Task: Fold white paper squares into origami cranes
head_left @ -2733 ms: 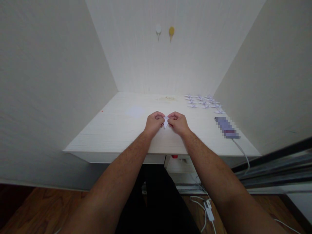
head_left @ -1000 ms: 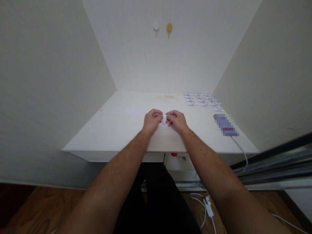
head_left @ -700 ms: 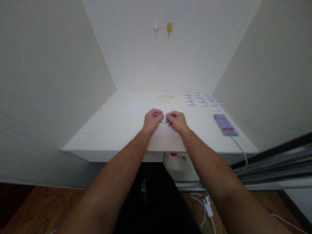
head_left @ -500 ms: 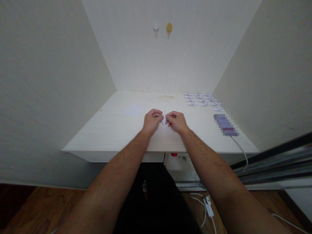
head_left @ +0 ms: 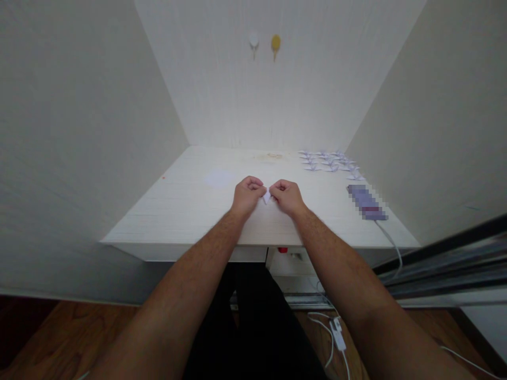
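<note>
A small folded piece of white paper [head_left: 266, 197] is between my hands above the white desk [head_left: 190, 211], one pointed corner facing me. My left hand [head_left: 249, 195] pinches its left side between thumb and fingers. On the right side, my right hand [head_left: 285, 196] grips it in the same way, fingers curled in. The fingertips cover the paper's upper edges. Several folded paper cranes [head_left: 330, 161] stand in rows at the desk's back right. Left of my hands lies a pale sheet of paper [head_left: 219, 178], faint against the desktop.
A phone-like device [head_left: 367, 202], blurred out, lies near the right edge with a white cable [head_left: 390, 237] hanging off the desk. Walls enclose the left, right and back. Two hooks, one white [head_left: 254, 40] and one yellow [head_left: 275, 42], are on the back wall. A power strip [head_left: 338, 335] lies below.
My right fingers have shifted slightly at the paper, and a little more of its pointed lower part shows. Both hands stay in the same place.
</note>
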Available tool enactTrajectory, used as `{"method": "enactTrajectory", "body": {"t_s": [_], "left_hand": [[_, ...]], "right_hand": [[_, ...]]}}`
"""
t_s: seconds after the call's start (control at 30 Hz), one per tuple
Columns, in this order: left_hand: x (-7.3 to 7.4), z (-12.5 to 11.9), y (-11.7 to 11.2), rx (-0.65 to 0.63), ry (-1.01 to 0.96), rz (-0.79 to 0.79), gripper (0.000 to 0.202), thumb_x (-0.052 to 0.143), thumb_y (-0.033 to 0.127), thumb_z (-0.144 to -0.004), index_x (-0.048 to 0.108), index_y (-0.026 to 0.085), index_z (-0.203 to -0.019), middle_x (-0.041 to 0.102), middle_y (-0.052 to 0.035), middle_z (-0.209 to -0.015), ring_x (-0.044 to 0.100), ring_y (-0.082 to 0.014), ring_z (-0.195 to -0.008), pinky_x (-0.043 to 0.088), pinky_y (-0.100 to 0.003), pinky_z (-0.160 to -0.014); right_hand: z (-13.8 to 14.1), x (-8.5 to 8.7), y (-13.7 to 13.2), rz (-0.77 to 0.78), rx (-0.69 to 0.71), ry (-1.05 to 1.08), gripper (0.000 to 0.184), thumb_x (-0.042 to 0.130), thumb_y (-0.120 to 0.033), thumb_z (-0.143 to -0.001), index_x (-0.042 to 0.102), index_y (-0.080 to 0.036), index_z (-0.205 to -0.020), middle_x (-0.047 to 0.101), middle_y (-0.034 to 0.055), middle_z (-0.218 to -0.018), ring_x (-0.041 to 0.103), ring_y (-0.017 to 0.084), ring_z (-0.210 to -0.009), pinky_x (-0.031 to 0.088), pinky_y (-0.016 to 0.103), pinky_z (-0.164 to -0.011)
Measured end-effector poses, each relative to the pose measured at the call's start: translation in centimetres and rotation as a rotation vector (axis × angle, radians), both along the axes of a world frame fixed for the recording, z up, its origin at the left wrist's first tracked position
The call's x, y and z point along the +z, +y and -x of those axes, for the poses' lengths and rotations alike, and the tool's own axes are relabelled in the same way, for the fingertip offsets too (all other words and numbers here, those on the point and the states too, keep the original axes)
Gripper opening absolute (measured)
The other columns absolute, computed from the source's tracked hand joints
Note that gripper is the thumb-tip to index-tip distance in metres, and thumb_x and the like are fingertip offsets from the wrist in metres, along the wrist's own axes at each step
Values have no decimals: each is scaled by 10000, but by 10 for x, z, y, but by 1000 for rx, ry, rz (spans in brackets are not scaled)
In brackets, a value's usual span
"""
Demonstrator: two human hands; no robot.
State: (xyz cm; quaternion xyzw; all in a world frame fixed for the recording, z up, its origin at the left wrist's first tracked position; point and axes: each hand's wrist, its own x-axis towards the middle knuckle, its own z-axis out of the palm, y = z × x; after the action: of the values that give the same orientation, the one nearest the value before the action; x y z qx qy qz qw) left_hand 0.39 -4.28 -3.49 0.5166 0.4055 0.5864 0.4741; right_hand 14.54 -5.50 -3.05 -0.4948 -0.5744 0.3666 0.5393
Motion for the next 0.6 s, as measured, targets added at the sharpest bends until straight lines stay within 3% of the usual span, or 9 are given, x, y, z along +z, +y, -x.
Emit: {"method": "enactTrajectory", "body": {"t_s": [0.3,0.5,0.6], "left_hand": [[4,2,0,-50,-73,57,245,701,221,-620,685,143,-852,630,-4,-634,538,-94,-537,427,-225,-555],[4,2,0,-67,-74,53,199,703,205,-612,694,140,-800,638,-15,-641,536,-91,-530,427,-223,-539],[4,1,0,-58,-97,57,178,702,202,-617,679,138,-782,619,-5,-593,528,-92,-507,417,-224,-524]], "right_hand": [[0,-3,5,32,-1,142,158,668,-303,-638,566,-191,-592,523,-49,-473,408,85,-410,302,222,-415],[0,-2,3,35,50,221,195,683,-359,-655,605,-181,-660,542,-40,-503,395,77,-394,293,222,-383],[0,-1,2,23,91,236,220,699,-326,-639,660,-169,-787,550,-46,-517,409,78,-403,309,217,-387]]}}
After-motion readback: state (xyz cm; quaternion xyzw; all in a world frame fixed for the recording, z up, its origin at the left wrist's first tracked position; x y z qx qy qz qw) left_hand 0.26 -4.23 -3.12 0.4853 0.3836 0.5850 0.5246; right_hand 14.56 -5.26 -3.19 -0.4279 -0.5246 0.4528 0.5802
